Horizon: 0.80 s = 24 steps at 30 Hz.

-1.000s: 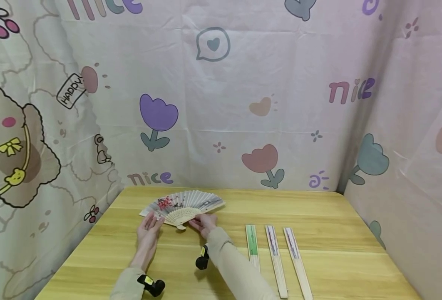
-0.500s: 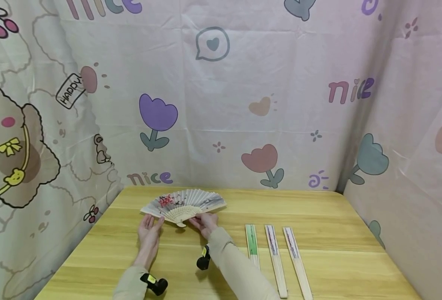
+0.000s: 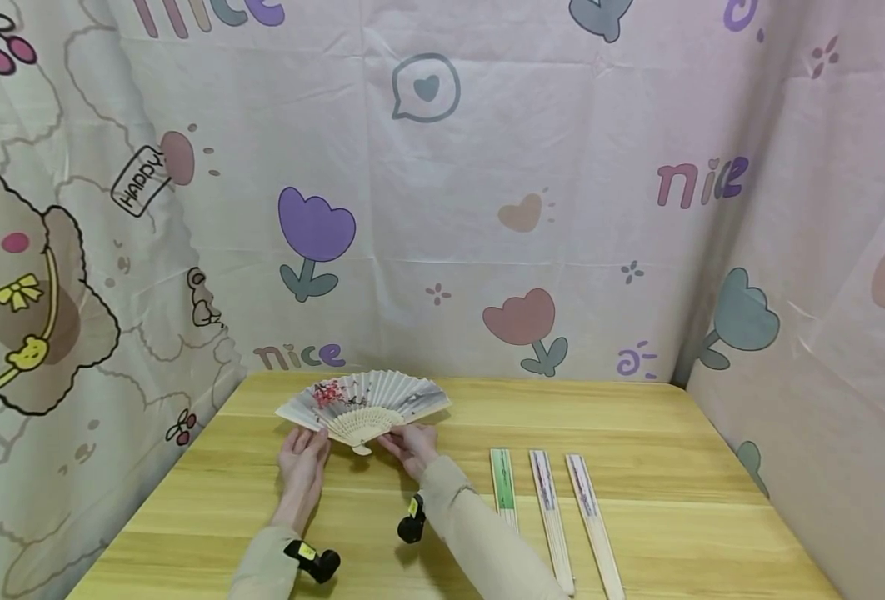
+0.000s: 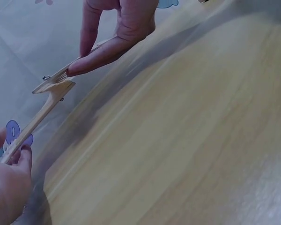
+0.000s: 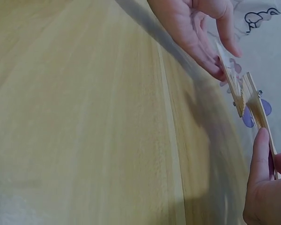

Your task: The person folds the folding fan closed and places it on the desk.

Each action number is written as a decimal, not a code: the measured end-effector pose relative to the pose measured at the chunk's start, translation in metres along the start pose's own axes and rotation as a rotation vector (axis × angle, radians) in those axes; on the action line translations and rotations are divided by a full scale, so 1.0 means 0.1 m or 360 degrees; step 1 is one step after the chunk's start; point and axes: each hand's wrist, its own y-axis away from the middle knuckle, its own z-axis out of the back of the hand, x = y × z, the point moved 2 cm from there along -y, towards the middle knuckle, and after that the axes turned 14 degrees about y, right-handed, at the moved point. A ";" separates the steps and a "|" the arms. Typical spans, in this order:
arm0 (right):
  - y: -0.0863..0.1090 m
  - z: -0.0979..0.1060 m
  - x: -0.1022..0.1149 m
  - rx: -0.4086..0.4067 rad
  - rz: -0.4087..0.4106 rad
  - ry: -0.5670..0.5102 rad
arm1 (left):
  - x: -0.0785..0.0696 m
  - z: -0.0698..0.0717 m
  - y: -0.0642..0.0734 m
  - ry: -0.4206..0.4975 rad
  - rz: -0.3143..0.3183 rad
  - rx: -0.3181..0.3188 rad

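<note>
A spread folding fan [image 3: 386, 396], white-grey pleats with red blossoms over pale openwork ribs, is held up toward the back left of the table in the head view. My left hand [image 3: 303, 467] holds its left outer rib between thumb and fingers. My right hand [image 3: 412, 446] pinches the right outer rib near the pivot. In the left wrist view the fan's ribs [image 4: 49, 101] show edge-on, crossing at the pivot, with my right hand [image 4: 119, 28] above. The right wrist view also catches the pivot end of the fan [image 5: 255, 105] between both hands.
Right of my right sleeve [image 3: 480, 529] lie several folded fans: a green-topped one [image 3: 502, 479] and two with pale purple tops, the middle fan [image 3: 550, 508] and the right fan [image 3: 592, 517]. Patterned cloth [image 3: 442, 208] hangs behind the wooden table [image 3: 712, 517].
The fan has tipped up a little, its top edge now higher in the head view. My left hand has shifted slightly right, while the right hand stays nearly still. The folded fans have not moved.
</note>
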 end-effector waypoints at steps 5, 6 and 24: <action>0.03 0.01 0.02 0.0012 0.0026 0.0007 | 0.00 -0.02 0.01 0.0012 -0.0014 0.0010; 0.04 0.02 0.03 0.0016 0.0034 0.0006 | 0.00 -0.02 0.01 0.0022 -0.0016 0.0006; 0.19 0.10 0.09 0.0042 0.0075 -0.0037 | -0.02 -0.16 0.11 0.0263 -0.0007 0.0017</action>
